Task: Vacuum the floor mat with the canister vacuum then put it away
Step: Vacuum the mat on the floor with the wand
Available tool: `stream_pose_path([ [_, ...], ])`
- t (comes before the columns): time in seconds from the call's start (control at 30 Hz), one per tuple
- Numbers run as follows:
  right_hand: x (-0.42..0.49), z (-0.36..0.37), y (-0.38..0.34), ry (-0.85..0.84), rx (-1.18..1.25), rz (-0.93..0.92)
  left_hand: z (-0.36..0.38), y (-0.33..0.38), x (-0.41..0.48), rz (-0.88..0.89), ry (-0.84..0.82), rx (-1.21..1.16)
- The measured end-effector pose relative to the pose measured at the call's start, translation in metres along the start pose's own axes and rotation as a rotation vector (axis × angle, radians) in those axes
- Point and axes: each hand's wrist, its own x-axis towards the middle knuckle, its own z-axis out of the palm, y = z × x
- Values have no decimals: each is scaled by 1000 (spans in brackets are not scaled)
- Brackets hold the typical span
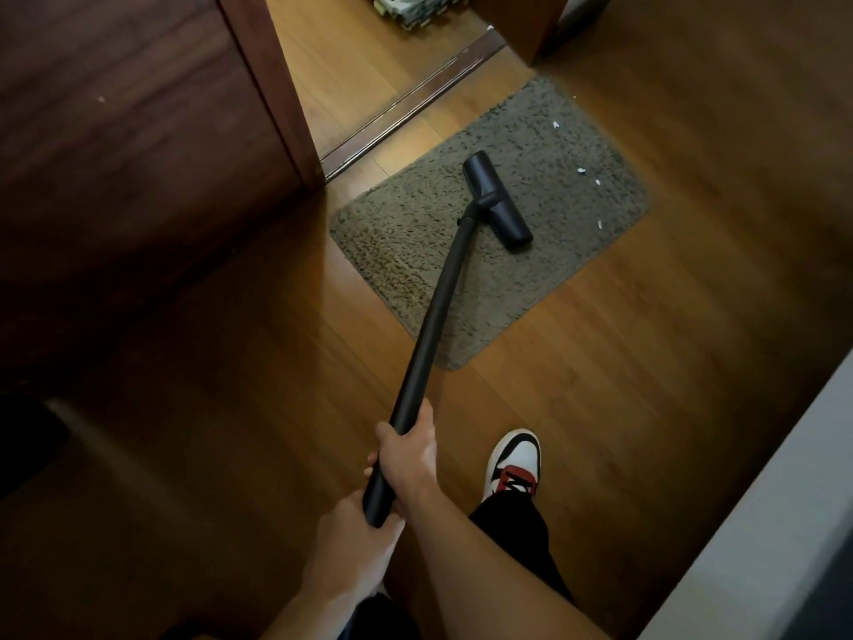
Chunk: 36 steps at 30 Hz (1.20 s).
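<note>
A shaggy grey-brown floor mat point(531, 145) lies on the wooden floor in front of a doorway. The black vacuum floor head point(497, 199) rests on the middle of the mat. Its long black wand point(436, 316) runs down towards me. My right hand point(408, 448) grips the wand's lower part. My left hand point(351, 533) holds the wand's very end just below it. A few white scraps point(580, 170) lie on the mat to the right of the head. The canister is not in view.
A dark wooden door point(138, 131) stands open at the left, with a door track point(406, 103) across the threshold. My shoe point(512, 459) stands on the floor right of the wand. A pale wall or furniture edge point(761, 524) fills the lower right.
</note>
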Motion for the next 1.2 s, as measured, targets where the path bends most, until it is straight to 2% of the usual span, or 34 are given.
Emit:
stream_pose_path([
  [0.4,66,-69,-73,-25,-58,-48,52,101,33,53,84,-98],
  [0.8,128,-147,-151,-20,-75,-75,95,211,71,18,35,-97],
  [1.2,172,-187,-211,-10,-25,-87,114,291,92,92,93,-89],
])
